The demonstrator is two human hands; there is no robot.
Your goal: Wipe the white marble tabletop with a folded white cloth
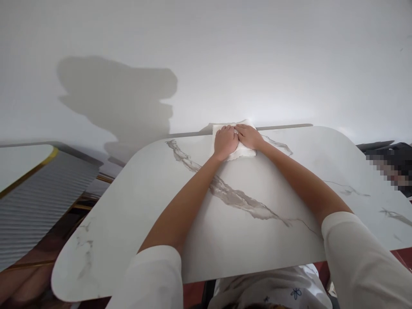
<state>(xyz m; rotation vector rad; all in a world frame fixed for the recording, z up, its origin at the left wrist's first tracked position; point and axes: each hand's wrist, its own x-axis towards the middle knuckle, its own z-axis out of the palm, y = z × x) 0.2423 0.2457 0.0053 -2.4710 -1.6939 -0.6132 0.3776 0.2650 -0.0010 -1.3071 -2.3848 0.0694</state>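
A white cloth (pixel 244 151) lies at the far edge of a white marble table (pixel 144 201) with grey veins. My left hand (pixel 225 141) rests on top of the cloth, fingers bent and together, pressing down. My right hand (pixel 248 135) lies beside it on the same cloth, fingers flat and touching the left hand's fingers. Both arms stretch straight out across the tabletop, with white sleeves at the near edge.
A plain white wall (pixel 225 56) stands right behind the table's far edge. A second white surface with a gold rim and ribbed grey side (pixel 35 193) sits at the left. Dark objects (pixel 386 154) lie beyond the table at the right.
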